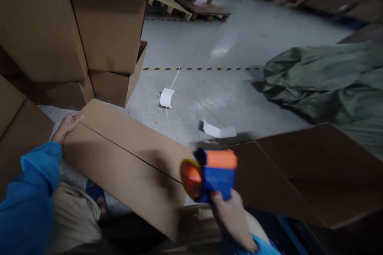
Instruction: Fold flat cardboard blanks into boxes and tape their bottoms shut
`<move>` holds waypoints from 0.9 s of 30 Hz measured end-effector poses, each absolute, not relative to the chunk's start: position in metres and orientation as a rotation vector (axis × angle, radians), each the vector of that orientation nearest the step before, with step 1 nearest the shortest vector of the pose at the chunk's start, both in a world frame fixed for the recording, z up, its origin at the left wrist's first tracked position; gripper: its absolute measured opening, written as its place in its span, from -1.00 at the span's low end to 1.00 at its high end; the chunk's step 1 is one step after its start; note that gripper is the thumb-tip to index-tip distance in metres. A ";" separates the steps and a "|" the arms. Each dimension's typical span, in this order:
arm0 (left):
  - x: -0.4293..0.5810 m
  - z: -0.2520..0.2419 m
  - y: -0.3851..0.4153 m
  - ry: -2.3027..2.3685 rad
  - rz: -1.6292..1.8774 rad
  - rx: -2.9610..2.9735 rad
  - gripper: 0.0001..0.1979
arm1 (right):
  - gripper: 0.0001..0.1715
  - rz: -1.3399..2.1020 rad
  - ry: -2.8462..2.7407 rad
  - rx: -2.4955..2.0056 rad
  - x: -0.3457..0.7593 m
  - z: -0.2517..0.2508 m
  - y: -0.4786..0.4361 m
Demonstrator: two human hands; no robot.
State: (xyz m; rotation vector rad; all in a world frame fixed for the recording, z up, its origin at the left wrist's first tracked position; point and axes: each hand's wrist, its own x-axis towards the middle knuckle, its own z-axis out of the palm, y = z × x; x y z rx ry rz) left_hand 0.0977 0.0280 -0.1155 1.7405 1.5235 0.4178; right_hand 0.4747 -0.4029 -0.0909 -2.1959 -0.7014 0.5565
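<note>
A long brown cardboard box (119,159) lies tilted before me, its two top flaps meeting along a dark seam. My left hand (68,124) grips the far left end of this box, thumb on top near the seam and the other fingers mostly hidden. Over the box's right end, my right hand (229,211) is closed around a blue and orange tape dispenser (220,171) with a roll of tape on its left side. The dispenser is blurred and appears raised above the cardboard.
Stacked cardboard boxes (38,32) rise at the left. An open carton (299,175) stands at right, near a green tarp (326,79). White paper scraps (220,130) lie on the grey floor (191,107); wooden pallets (206,10) stand farther back.
</note>
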 end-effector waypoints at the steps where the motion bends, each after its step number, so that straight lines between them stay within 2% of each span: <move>1: 0.097 -0.117 0.027 1.520 0.444 1.743 -0.14 | -0.46 0.708 -0.828 -2.056 0.470 -0.078 -0.371; 5: 0.092 -0.117 0.021 1.506 0.521 1.757 -0.33 | -0.36 1.204 -1.099 -1.581 0.408 -0.055 -0.234; 10: 0.082 -0.132 0.024 1.507 0.595 1.754 -0.51 | -0.32 1.599 -1.153 -1.324 0.328 -0.080 -0.129; 15: 0.074 -0.154 0.038 1.443 0.669 1.713 -0.57 | -0.31 1.705 -1.119 -1.324 0.311 -0.118 -0.100; 20: 0.080 -0.134 0.030 1.493 0.943 1.632 -0.54 | -0.29 1.768 -1.114 -1.281 0.320 -0.124 -0.099; 27: 0.105 -0.090 -0.015 0.979 0.418 1.149 -0.45 | -0.40 1.704 -1.255 -1.305 0.325 -0.116 -0.101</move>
